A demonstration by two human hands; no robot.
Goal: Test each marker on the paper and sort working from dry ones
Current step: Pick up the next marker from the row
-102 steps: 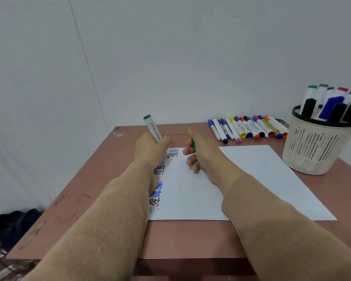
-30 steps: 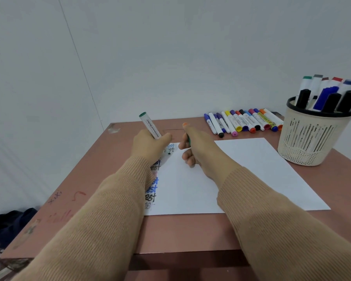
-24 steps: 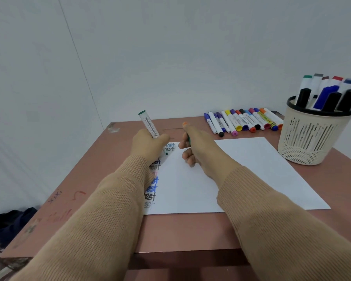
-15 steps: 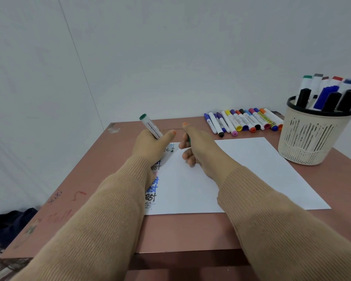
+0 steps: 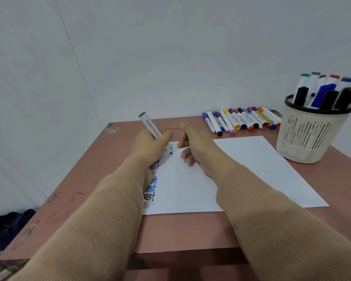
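A dark cloth [image 5: 8, 222] was seen low down at the far left, beside the counter [image 5: 101, 159]. Red and dark scribbles [image 5: 69, 199] were seen on the left part of the counter.

The left grip [image 5: 150, 147] was closed around a green marker [image 5: 149, 125]. The marker was held tilted, with its green end up and away. Its tip was pointed down at the top left corner of the white paper [image 5: 251, 169]. It could not be told if the tip was touching the sheet. The paper was laid flat in the middle of the counter. The word "test" [image 5: 150, 187] was written many times down its left edge, in black and blue. Some of the words were hidden by the tan left sleeve [image 5: 101, 220].

The right grip [image 5: 197, 147] was rested on the paper, just beside the left one. Its fingers were curled around a small green piece [image 5: 187, 139], which was mostly hidden. Its thumb, with an orange nail, was pointed away.

A row of markers [image 5: 241, 120] in many colours was laid side by side on the counter, behind the paper. At the far right, near the paper's far corner, a cream basket [image 5: 306, 136] with a black rim was set on the counter. More markers [image 5: 328, 92] were stood up inside it.
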